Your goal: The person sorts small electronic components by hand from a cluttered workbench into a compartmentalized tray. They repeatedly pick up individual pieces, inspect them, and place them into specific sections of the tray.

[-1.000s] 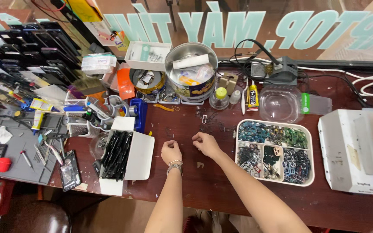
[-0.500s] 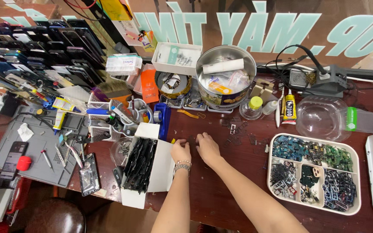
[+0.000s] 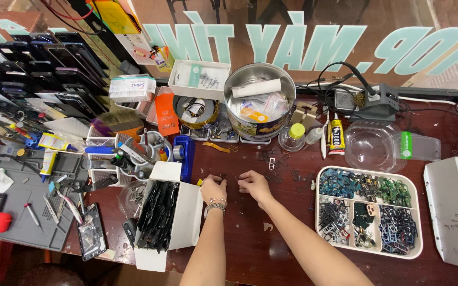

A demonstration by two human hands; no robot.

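both hands, left hand point(image 3: 213, 189) and right hand point(image 3: 254, 184), fingertips pinched on tiny parts on the table point(image 3: 250, 238)

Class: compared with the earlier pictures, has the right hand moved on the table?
No. The right hand lies between the white box and the parts tray, as before; only the camera shifted.

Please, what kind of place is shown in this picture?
Probably a phone repair workbench in a shop: rows of phones at the left, a divided tray of small parts, and a soldering station behind.
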